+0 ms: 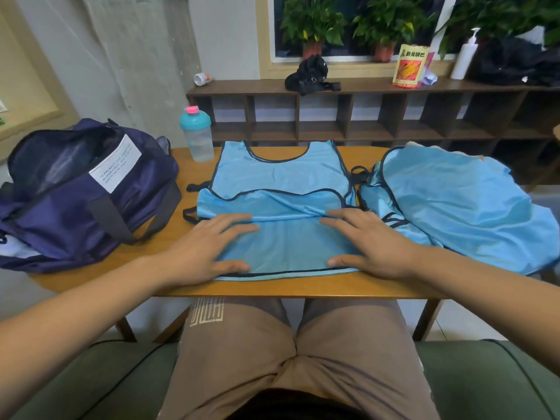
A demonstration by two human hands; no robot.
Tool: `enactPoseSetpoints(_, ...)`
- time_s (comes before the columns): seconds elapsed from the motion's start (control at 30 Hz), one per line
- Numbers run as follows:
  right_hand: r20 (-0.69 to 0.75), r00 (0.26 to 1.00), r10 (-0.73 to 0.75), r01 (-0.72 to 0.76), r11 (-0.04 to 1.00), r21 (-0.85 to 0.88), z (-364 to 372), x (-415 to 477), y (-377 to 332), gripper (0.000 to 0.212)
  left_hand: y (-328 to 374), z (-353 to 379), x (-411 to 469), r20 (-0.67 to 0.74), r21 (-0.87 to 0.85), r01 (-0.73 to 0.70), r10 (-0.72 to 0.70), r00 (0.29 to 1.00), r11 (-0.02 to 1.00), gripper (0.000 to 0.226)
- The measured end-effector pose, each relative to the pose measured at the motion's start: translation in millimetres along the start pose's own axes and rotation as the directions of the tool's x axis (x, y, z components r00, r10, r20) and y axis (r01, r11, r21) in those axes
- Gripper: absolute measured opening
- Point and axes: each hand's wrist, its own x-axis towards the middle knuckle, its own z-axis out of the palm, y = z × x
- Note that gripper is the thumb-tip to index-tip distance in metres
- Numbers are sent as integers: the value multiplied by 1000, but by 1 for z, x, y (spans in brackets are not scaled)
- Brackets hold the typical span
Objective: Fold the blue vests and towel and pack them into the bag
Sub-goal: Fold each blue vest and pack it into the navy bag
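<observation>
Pressing both palms onto a blue vest (281, 174), a seated person holds the garment flat on a wooden table (272, 287). The left hand (209, 247) lies on the vest's near left side and the right hand (372, 244) on its near right side. Each has its fingers straight and spread, with the thumb close to the dark-trimmed hem at the table's near edge. Neither hand pinches the cloth.

The vest lies at the middle of the table, neck opening away from the person. A crease runs across it between the two sets of fingertips, and black side straps poke out on the left. Just to its right, touching it, a second blue vest (463, 207) sits in a rumpled heap that spills past the table's right end. Whether more lies under it cannot be told.

At the table's left end a navy bag (85, 189) stands unzipped, its dark inside showing and a white label on its flap. A clear shaker bottle (197, 134) with a teal lid stands upright at the far edge, between the bag and the vest.

Against the far wall a dark wooden shelf (303, 86) carries a black pouch (312, 74), a yellow snack packet (409, 66) and a white pump bottle (463, 56). Potted plants (312, 22) stand on the sill above. The person wears brown shorts (272, 344).
</observation>
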Motion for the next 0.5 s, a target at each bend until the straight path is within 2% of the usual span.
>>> enactPoseSetpoints(0.13,44,999,-19,16,999,52,-1,-26,-6,86,10,4,-19,32,-80,-35,38,999,996,76)
enactPoseSetpoints(0.33,92,994,-66,52,988,145,5,-59,-20,66,30,12,-48,127,-176,-71,94,987,982,69)
enactPoseSetpoints(0.5,42,994,-101,98,992,74,7,-81,-30,64,40,12,-68,142,-154,-95,117,983,984,67)
